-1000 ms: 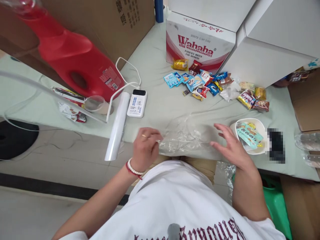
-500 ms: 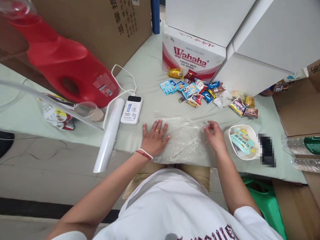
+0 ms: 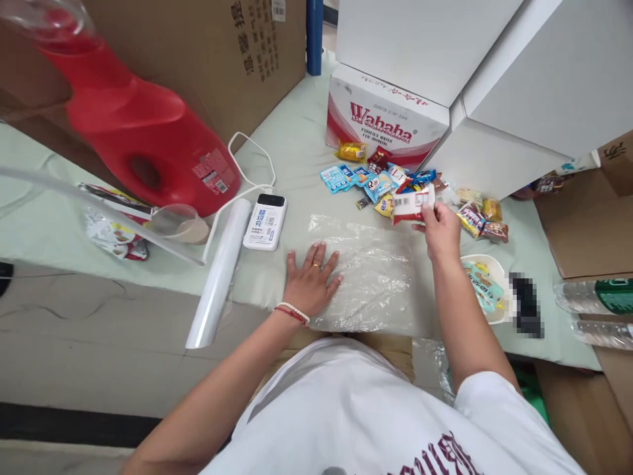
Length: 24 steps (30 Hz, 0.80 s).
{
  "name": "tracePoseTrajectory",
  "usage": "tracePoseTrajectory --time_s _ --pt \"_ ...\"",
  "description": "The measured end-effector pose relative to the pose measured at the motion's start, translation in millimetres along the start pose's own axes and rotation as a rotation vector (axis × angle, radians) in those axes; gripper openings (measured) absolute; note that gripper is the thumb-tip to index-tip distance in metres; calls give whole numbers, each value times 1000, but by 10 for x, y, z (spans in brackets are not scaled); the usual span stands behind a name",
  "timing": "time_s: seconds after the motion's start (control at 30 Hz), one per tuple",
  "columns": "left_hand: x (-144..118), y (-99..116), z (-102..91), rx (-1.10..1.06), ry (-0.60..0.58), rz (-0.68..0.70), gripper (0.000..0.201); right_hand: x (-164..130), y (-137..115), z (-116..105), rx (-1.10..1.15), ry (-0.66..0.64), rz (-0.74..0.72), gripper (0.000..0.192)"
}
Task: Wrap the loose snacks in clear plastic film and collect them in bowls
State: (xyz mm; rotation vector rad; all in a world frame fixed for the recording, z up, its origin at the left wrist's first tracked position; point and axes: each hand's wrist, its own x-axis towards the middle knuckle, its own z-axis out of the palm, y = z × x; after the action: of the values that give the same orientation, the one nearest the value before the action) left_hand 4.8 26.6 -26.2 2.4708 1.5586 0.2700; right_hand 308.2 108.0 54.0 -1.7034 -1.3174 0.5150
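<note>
My left hand [image 3: 312,280] lies flat with fingers spread, over the left edge of a clear plastic bag [image 3: 373,277] spread out on the green cloth. Between the fingertips of my right hand [image 3: 440,229] is a red and white snack packet [image 3: 411,204], its barcode side showing. That packet is lifted in front of a loose pile of wrapped snacks, where light blue packets [image 3: 339,177] and a yellow-wrapped snack [image 3: 351,151] lie. Beside my right forearm stands a white bowl [image 3: 505,277] with a mint-green packet [image 3: 482,287] in it, partly hidden by the arm.
A white power bank [image 3: 266,223] with a cable and a plastic film roll [image 3: 219,274] lie to the left, by a large red jug [image 3: 158,145]. Behind the snacks stands a Wahaha carton [image 3: 386,119]. Plastic bottles [image 3: 601,297] lie at far right.
My right hand has moved from the bag's right edge up to the snack pile and picked up a red and white packet. My left hand stays on the bag.
</note>
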Motion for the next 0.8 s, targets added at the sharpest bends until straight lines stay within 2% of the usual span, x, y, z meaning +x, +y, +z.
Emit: tracePoseTrajectory --time_s 0.07,0.13,0.2,0.27,0.37,0.43,0.53,0.6,0.7,0.8 --pt "-1 4 -10 -6 5 0 60 -425 -56 16 318 -85 180 48" --pt "1 8 -23 -12 2 -4 59 -866 -109 148 447 -224 315 51" --pt "5 11 -34 -20 -6 -7 57 -1219 -156 287 375 -329 363 47" --pt "9 12 -37 -23 -13 -11 56 -1421 -211 323 78 -387 285 40" --pt "13 13 -27 -12 -13 -9 57 -1438 -326 190 -478 -379 26 38" --pt "12 12 -18 -3 -9 -9 57 -1329 -396 119 -648 -447 -148 47" --pt "10 14 -14 7 -7 -10 57 -1152 -433 188 -688 -715 -291 57" --pt "11 18 -22 9 -13 -7 58 -1082 -425 288 -704 -794 -308 52" --pt "17 26 -39 5 -26 -13 58 -1061 -422 337 -699 -736 -331 48" --pt "20 36 -49 9 -30 -30 58 -1082 -458 240 -658 -660 -335 48"
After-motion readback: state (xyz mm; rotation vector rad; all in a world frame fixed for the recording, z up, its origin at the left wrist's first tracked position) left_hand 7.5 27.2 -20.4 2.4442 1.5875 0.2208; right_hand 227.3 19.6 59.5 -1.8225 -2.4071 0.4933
